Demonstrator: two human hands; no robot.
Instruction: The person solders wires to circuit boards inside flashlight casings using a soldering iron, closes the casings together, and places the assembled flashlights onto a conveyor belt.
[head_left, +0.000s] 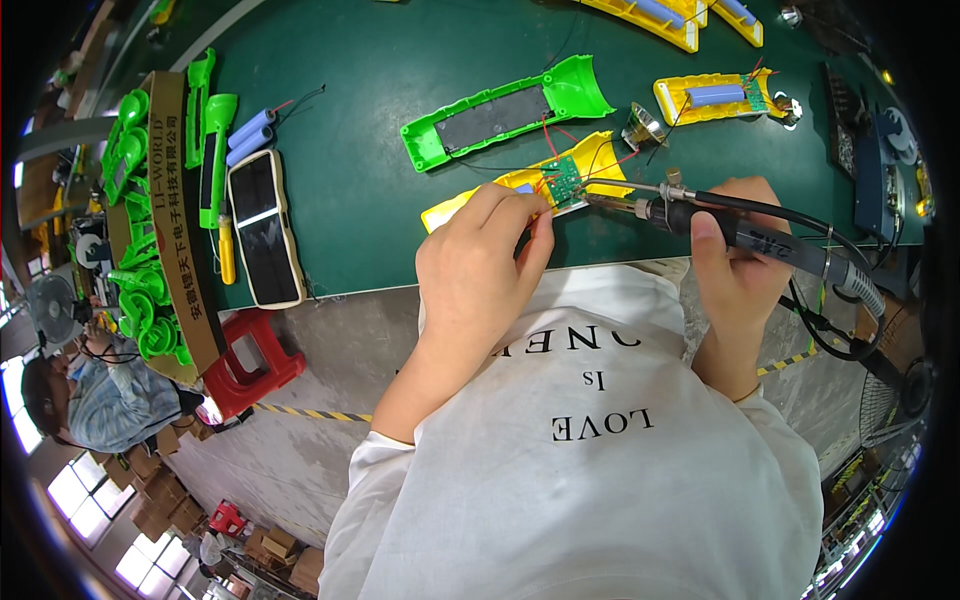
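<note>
My left hand (pixel 480 245) is closed over a yellow flashlight housing half (pixel 598 153), its fingertips pressed down beside a green circuit board (pixel 562 178). Part of a blue battery cell (pixel 524 188) shows under those fingers. Red and black wires run from the board toward a shiny reflector (pixel 642 128) at the housing's wide end. My right hand (pixel 742 250) grips a black soldering iron (pixel 772 243) with a thin feed tube along it. The iron's tip is at the board's right edge; whether it touches cannot be made out. Behind them lies a green housing half (pixel 590 92).
Another yellow housing (pixel 672 98) with a battery and board lies at the far right. On the left are a phone-like panel (pixel 266 228), blue cells (pixel 250 137), a yellow-handled screwdriver (pixel 226 255) and a cardboard box (pixel 172 220) of green parts. A person (pixel 110 395) sits beyond.
</note>
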